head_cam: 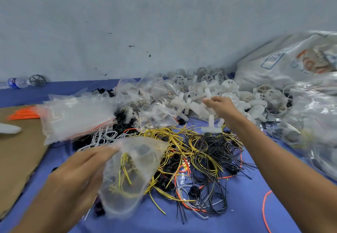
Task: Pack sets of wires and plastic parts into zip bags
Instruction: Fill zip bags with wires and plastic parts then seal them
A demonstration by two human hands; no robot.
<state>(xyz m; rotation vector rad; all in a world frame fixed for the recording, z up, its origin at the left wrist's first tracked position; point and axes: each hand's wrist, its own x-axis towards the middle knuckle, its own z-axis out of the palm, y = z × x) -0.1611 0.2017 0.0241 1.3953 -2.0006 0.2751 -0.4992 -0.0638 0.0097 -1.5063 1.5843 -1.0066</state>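
Observation:
My left hand [80, 172] holds a clear zip bag [131, 176] by its left edge, mouth up and open, with yellow wire inside. Under and beside it lies a tangle of yellow, black, orange and white wires [198, 159] on the blue table cover [242, 214]. My right hand [221, 107] reaches far forward over the heap of white plastic parts [217, 95], fingers stretched toward a cross-shaped piece; whether it grips one is blurred. A white T-shaped part [211, 126] lies just below that hand.
A stack of empty zip bags [73, 117] lies at the left on brown cardboard [16, 156], beside orange wires [24, 114]. Filled bags [156, 101] sit in the middle. Large sacks [291, 63] crowd the right. A water bottle [17, 82] lies by the wall.

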